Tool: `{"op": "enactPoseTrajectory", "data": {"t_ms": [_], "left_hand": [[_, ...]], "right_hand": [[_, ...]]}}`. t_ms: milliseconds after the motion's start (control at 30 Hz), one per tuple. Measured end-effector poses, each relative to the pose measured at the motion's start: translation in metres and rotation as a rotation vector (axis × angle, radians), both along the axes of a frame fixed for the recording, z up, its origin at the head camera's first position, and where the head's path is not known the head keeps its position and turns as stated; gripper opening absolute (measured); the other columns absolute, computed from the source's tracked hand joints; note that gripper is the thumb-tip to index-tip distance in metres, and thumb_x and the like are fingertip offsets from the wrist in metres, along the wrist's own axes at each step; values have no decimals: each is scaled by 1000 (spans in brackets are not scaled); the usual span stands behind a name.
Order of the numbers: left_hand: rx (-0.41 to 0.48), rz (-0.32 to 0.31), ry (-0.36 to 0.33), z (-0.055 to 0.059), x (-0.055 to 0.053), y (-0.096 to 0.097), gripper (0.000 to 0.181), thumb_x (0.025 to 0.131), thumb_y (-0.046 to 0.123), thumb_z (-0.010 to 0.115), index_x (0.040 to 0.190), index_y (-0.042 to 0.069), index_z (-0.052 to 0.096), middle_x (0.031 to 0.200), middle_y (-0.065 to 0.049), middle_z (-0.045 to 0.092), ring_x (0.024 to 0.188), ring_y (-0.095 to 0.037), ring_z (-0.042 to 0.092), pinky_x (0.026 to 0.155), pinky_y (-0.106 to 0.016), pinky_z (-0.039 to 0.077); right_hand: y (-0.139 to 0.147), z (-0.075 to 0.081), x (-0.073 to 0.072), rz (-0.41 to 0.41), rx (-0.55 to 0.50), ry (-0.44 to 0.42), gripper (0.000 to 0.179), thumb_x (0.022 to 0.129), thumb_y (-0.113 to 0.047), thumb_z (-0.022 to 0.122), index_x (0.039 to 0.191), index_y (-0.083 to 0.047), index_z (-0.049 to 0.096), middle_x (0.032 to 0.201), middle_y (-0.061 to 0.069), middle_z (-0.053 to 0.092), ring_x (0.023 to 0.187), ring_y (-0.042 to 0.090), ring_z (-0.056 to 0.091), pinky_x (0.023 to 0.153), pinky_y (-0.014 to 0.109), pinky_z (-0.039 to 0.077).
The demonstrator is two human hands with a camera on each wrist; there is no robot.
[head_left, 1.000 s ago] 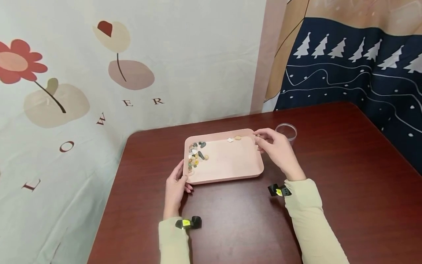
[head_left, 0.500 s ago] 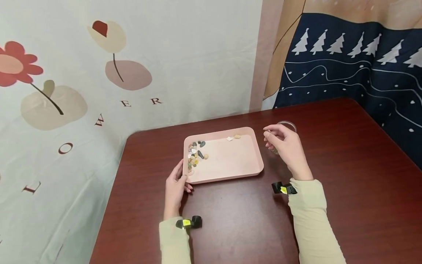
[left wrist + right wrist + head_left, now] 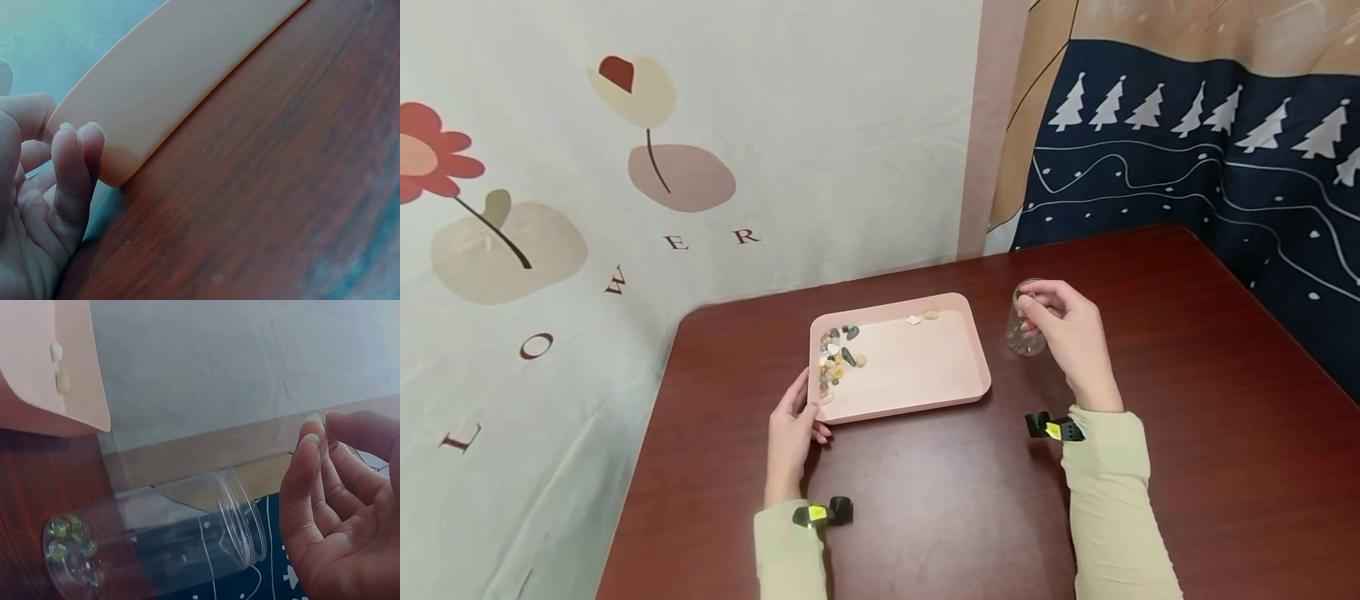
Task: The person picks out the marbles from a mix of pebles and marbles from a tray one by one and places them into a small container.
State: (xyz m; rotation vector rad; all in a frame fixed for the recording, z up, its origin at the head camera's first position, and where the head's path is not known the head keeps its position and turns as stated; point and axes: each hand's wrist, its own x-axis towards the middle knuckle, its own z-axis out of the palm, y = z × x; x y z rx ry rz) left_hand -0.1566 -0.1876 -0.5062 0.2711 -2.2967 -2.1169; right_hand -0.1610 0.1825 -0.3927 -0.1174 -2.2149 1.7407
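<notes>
My left hand (image 3: 790,433) grips the near left corner of a pale pink tray (image 3: 910,404), thumb at the rim and fingers against the outside. In the left wrist view the fingers (image 3: 72,169) lie at the tray's end wall. Above the mouth of a clear jar (image 3: 1024,340), my right hand (image 3: 1067,333) pinches a small amber-brown piece (image 3: 332,445), mostly hidden between thumb and fingertips; its exact kind I cannot tell. The jar stands upright and lidless right of the tray, with several green-tinted glass marbles (image 3: 65,534) at its bottom.
Several mixed pebbles (image 3: 835,362) are gathered along the tray's left side. Near its far right edge lie a white stone (image 3: 913,320) and a tan stone (image 3: 931,315). Behind the brown table (image 3: 925,492) hang a flower-print cloth (image 3: 850,150) and a dark tree-print cloth (image 3: 1150,175).
My right hand has moved right from the tray's far right corner to over the jar's mouth, carrying the small piece. The left hand keeps its grip on the tray.
</notes>
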Motion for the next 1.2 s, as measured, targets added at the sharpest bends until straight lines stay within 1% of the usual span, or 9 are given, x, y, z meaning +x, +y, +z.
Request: {"op": "enactPoseTrajectory", "data": {"t_ms": [167,267,400,567,800,933,1100,1200], "left_hand": [[9,-15,24,-1,0,0,55,85,0,45,131,32,45,132,6,44,44,-22,54,39,-33,49],[7,-19,27,-2,0,0,55,85,0,45,130,32,45,131,7,45,44,-22,54,39,-33,49],[7,-12,16,-2,-1,1,55,85,0,45,128,34,47,129,10,46,44,-22,53,39,-32,49],[10,-12,12,-2,-1,1,55,85,0,45,128,34,46,130,9,45,44,-22,53,39,-32,49],[10,-3,1,-3,0,-1,56,84,0,45,129,35,46,130,10,45,43,-22,53,39,-32,49],[2,5,-7,-3,-1,-1,57,84,0,45,128,36,46,130,9,46,43,-22,53,39,-31,49],[10,-3,-2,-3,-1,0,57,84,0,45,129,35,46,131,8,45,43,-21,53,39,-31,49],[19,-6,6,-3,0,0,57,84,0,45,130,33,45,132,6,44,42,-20,53,38,-31,48]], "right_hand": [[3,-1,0,-8,1,1,31,82,-29,62,108,-12,61,86,11,61,66,21,58,59,24,54],[3,-1,1,-7,7,-8,31,82,-30,62,108,-12,61,87,11,61,66,20,58,59,25,54],[3,-1,1,-8,10,-20,32,82,-32,62,108,-12,61,87,10,61,67,22,58,58,24,53],[2,-3,-1,-6,33,-31,33,82,-34,61,107,-13,61,85,9,61,68,21,58,58,23,53],[3,-6,-1,-4,33,-42,32,82,-35,61,107,-14,61,85,8,61,69,23,58,58,24,53],[3,-6,-2,2,38,-43,32,82,-35,61,107,-15,60,85,8,61,70,22,58,59,26,53],[4,-6,-2,1,28,-48,32,82,-33,62,108,-14,61,85,8,62,70,21,58,61,27,54],[7,-8,-3,-11,19,-53,33,82,-32,62,108,-13,61,87,9,62,68,20,58,58,23,53]]}}
